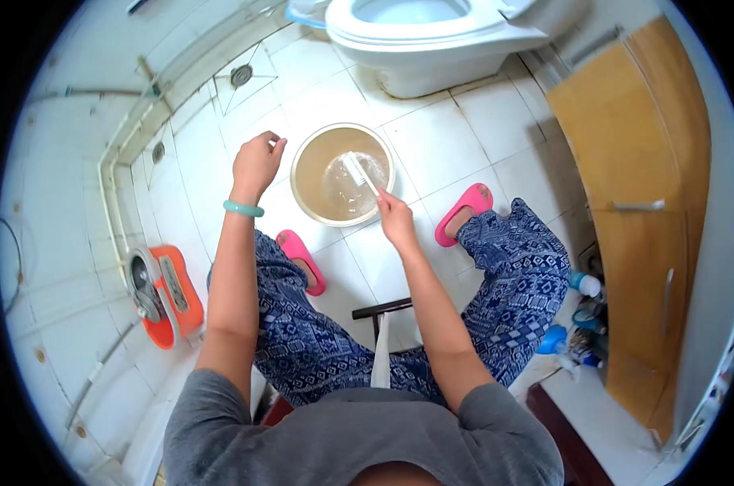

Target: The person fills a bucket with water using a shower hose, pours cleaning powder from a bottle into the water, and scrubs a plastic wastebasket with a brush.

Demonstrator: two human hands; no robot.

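Observation:
A round beige basin (303, 188) with some water in it sits on the tiled floor between my feet. My right hand (395, 219) grips the handle of a white brush (356, 168), whose bristled head is over the inside of the basin. Left of the basin, my left hand (258, 164) hangs in the air with its fingers curled together. It does not touch the basin, and whether anything small is between its fingertips cannot be made out. A green bangle (244, 209) circles my left wrist.
The toilet (416, 61) stands beyond the basin. An orange-and-grey bucket (177, 296) is on the left, a wooden cabinet (626, 154) on the right with bottles (584, 283) beside it. A dark T-shaped handle (383, 308) lies between my legs, and a floor drain (241, 76) is upper left.

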